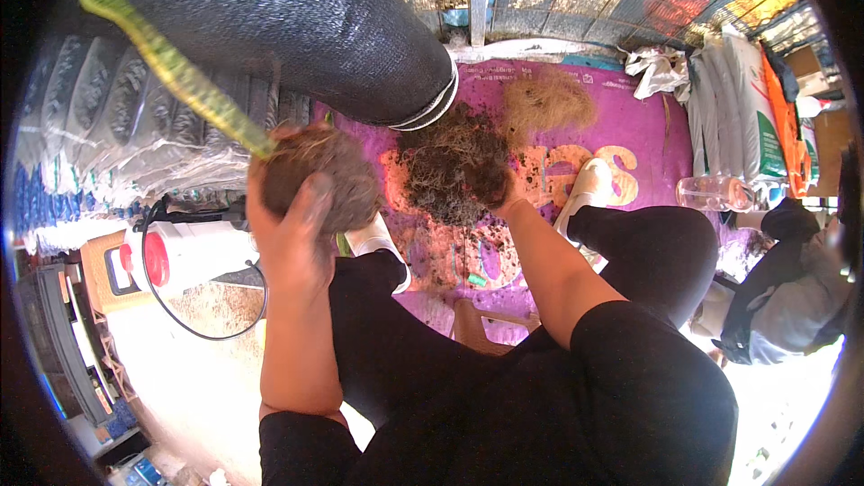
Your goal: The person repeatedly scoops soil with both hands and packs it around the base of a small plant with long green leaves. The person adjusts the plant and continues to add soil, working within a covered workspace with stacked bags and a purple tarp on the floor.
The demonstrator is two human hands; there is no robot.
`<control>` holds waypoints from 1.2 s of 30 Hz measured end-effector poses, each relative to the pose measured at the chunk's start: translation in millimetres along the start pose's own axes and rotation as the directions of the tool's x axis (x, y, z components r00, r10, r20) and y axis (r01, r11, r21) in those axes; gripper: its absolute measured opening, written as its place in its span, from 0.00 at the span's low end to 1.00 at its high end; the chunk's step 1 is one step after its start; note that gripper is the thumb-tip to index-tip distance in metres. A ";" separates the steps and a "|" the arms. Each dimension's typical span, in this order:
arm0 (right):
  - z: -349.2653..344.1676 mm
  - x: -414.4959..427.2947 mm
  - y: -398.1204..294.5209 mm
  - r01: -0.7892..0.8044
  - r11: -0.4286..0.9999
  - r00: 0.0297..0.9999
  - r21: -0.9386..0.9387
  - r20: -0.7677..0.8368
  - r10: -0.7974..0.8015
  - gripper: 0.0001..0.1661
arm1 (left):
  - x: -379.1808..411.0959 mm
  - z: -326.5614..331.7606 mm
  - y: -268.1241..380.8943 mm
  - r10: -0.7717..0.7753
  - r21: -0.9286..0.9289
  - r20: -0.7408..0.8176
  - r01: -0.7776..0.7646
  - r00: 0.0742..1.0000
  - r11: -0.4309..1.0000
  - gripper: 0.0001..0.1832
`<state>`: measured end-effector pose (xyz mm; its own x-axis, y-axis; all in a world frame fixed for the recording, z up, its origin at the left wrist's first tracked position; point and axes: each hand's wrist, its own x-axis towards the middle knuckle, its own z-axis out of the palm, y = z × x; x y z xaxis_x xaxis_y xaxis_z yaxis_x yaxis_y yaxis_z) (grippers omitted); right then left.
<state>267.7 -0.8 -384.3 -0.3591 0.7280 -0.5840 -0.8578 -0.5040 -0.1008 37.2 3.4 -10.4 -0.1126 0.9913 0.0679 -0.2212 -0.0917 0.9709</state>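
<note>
My left hand (pixel 297 236) is raised and grips a brown root ball (pixel 337 175). From its top rises a long, mottled green-and-yellow leaf (pixel 182 81), blurred and leaning to the upper left. Lower down, my right hand (pixel 494 183) is at the edge of a heap of dark soil and tangled roots (pixel 439 169). Its fingers are soiled and partly hidden, so I cannot tell whether they hold a clump. The heap lies on a purple printed sheet (pixel 655 128) with crumbs of soil scattered over it.
A large black cylinder (pixel 290 20) with a white rim reaches in beside the heap. Tan fibre (pixel 550 104) lies behind it. Stacked plastic bags (pixel 135 128) and a white container with a red cap (pixel 202 253) stand left; upright sacks (pixel 736 101) and a clear bottle (pixel 715 193) are right.
</note>
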 end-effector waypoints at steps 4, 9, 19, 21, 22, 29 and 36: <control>79.5 -38.9 3.1 0.045 0.997 0.997 -0.056 0.061 -0.041 0.26 | -8.0 11.2 1.8 -0.018 -0.047 -0.078 0.014 0.997 0.999 0.26; 144.1 -70.4 -0.5 0.147 0.986 0.958 -0.082 0.261 -0.121 0.26 | -10.8 14.9 -6.6 0.056 0.032 -0.017 -0.056 0.998 0.998 0.25; 274.6 -152.4 -25.1 0.397 0.917 0.811 -0.039 0.483 -0.331 0.21 | -18.4 48.5 -35.2 0.030 -0.054 -0.003 -0.031 1.000 0.998 0.21; 286.0 -168.0 -21.6 0.418 0.905 0.830 -0.075 0.436 -0.347 0.20 | -17.0 55.3 -39.3 0.039 -0.082 -0.009 -0.039 0.999 0.996 0.21; 290.0 -174.8 -20.8 0.444 0.891 0.823 -0.099 0.437 -0.362 0.20 | -16.3 58.2 -42.3 0.033 -0.115 -0.014 -0.034 0.999 0.993 0.20; 287.0 -186.7 -18.7 0.577 0.788 0.786 -0.215 0.408 -0.464 0.15 | -17.6 78.7 -46.3 0.113 -0.095 -0.090 -0.121 0.989 0.988 0.21; 293.3 -189.5 -23.4 0.654 0.711 0.727 -0.260 0.476 -0.495 0.14 | -19.2 84.1 -44.0 0.211 -0.002 -0.001 -0.211 0.977 0.977 0.23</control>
<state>248.0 9.3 -35.0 -0.0119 0.9999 0.0087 -0.7490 -0.0032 -0.6626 130.5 -3.7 -35.1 -0.1579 0.9494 0.2713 -0.1940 -0.2993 0.9342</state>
